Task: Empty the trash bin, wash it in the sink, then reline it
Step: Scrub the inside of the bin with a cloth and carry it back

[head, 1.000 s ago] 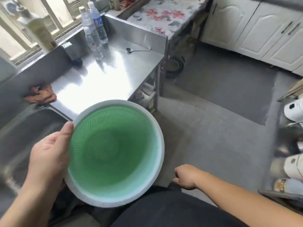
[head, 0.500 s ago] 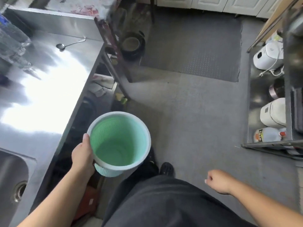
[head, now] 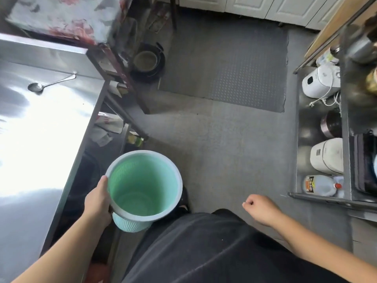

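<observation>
Bin held upright beside the steel worktop (head: 47, 144).
The green trash bin (head: 142, 193), unlined, hung above the floor, gripped at its rim by the left hand (head: 98, 201); the right hand (head: 260, 209) hung loosely curled, holding nothing; a spoon (head: 51, 83) lay on the worktop.

To my left runs the steel counter (head: 61, 123), a ladle (head: 38, 86) lying at its far end. On the grey floor (head: 224, 150) lies a dark mat (head: 234, 64), far ahead.
</observation>
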Demonstrator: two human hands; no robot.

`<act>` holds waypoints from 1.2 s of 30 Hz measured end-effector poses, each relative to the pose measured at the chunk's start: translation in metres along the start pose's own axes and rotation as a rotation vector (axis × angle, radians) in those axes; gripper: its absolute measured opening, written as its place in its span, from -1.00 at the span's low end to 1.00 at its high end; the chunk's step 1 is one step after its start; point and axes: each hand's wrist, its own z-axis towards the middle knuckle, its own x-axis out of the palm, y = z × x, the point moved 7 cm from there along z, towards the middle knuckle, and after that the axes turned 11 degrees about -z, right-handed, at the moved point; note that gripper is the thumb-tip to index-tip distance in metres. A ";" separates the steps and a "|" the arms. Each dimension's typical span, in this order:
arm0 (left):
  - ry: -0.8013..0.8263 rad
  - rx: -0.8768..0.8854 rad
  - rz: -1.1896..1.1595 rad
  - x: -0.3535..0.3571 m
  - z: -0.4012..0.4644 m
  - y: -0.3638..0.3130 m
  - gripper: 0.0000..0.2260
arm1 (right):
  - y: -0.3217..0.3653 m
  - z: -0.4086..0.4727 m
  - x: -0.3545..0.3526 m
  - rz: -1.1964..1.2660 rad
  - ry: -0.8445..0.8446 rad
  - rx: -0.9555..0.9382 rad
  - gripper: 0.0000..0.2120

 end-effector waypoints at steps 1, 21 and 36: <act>0.000 -0.002 0.013 0.012 0.001 -0.009 -0.66 | -0.004 0.006 -0.012 0.018 -0.010 0.017 -0.70; -0.220 0.193 0.073 0.323 -0.087 -0.146 -0.57 | -0.252 0.159 -0.228 0.147 0.092 0.127 -0.68; -0.294 0.152 0.130 0.505 -0.043 -0.228 -0.42 | -0.134 0.295 -0.481 -0.044 0.019 -0.167 -0.70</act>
